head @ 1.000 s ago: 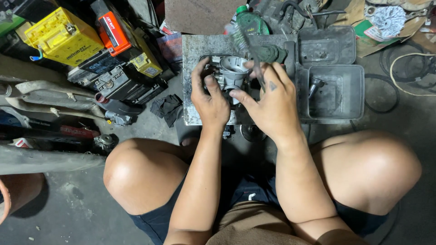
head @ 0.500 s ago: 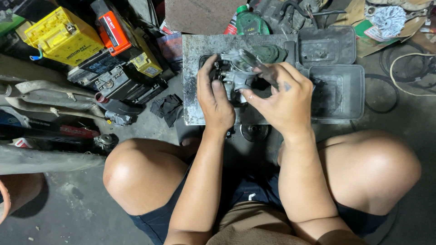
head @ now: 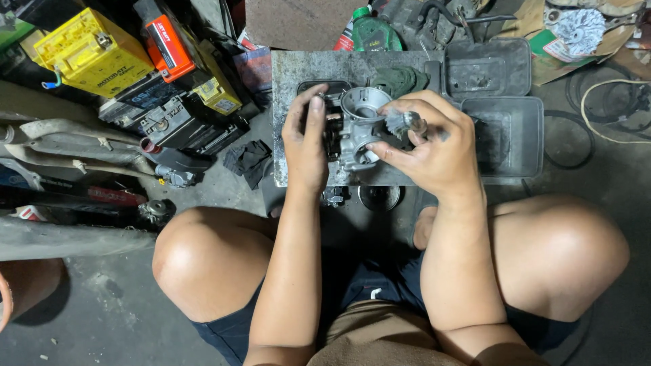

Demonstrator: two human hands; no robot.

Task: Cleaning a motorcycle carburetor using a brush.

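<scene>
A grey metal carburetor body [head: 357, 129] with a round bore rests on a worn grey slab [head: 291, 81] on the floor between my knees. My left hand [head: 306, 142] grips its left side, thumb on top. My right hand [head: 426, 146] is closed over its right side and pinches a small clear-handled tool [head: 405, 123] against it. A dark green rag [head: 399, 78] lies on the slab just behind the carburetor.
Two dark plastic trays [head: 512, 132] sit to the right of the slab. A yellow battery [head: 91, 57], an orange-topped battery [head: 169, 44] and black battery cases crowd the left. A green bottle [head: 369, 30] stands behind. A black rag [head: 247, 159] lies left of the slab.
Both hands have turned and lifted the carburetor so its round bore now faces up. My right hand shifted from covering it to its right side, holding the small tool.
</scene>
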